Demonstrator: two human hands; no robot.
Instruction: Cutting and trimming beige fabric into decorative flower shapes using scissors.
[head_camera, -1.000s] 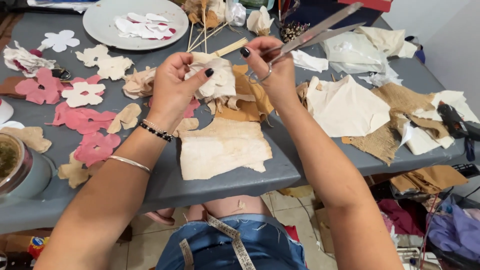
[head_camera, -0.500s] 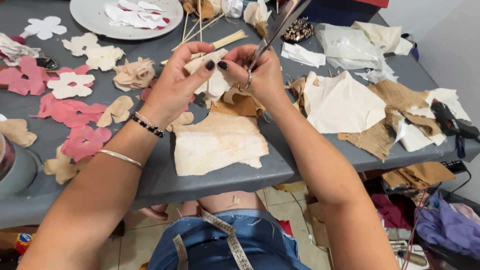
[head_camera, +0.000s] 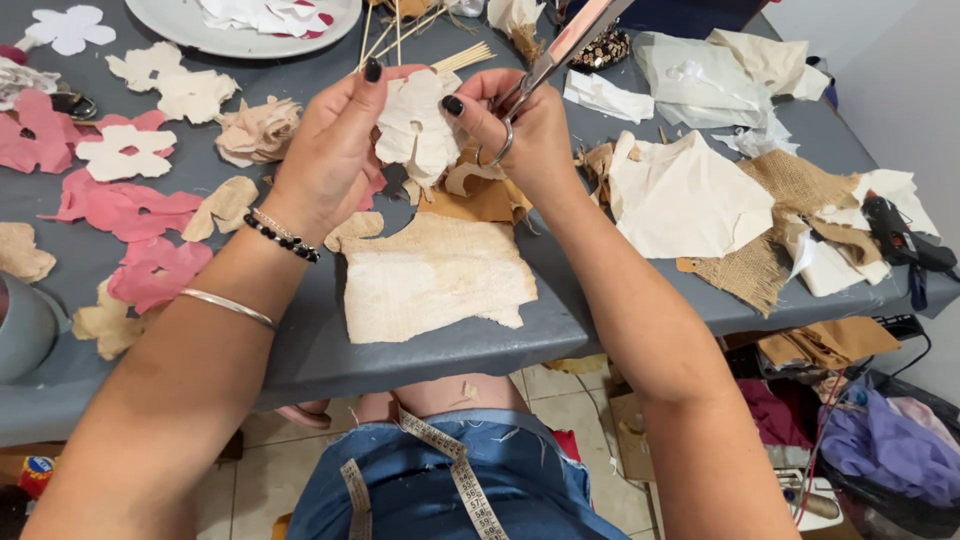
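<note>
Since the earlier frame both hands have lifted slightly off the desk and the cream flower cutout, previously half hidden between them, now faces the camera. The left hand (head_camera: 335, 150) pinches the flower cutout (head_camera: 418, 125) by its left edge, thumb in front and fingers curled behind. The right hand (head_camera: 525, 130) is closed on the scissors (head_camera: 560, 50), a finger through the ring handle, and its thumb tip also presses the upper right edge of the cutout; the blades point toward 1 o'clock, and whether they are parted cannot be told. The cutout is held in the air above the grey desk (head_camera: 420, 350), between the two hands.

On the desk at 6 o'clock from the hands lies a stained cream cloth (head_camera: 430, 280); tan scraps (head_camera: 485, 195) lie just under the right wrist. At 9 o'clock are pink flower shapes (head_camera: 120, 210) and cream flower shapes (head_camera: 165, 85), with a rolled fabric rose (head_camera: 258, 130) between them and the left hand. A white plate (head_camera: 240, 30) with cut pieces sits at 11 o'clock, wooden skewers (head_camera: 400, 30) at 12 o'clock. At 3 o'clock lie a white cloth (head_camera: 685, 195), burlap (head_camera: 780, 220) and a black glue gun (head_camera: 900, 235). A measuring tape (head_camera: 450, 470) lies across the person's lap at 6 o'clock
</note>
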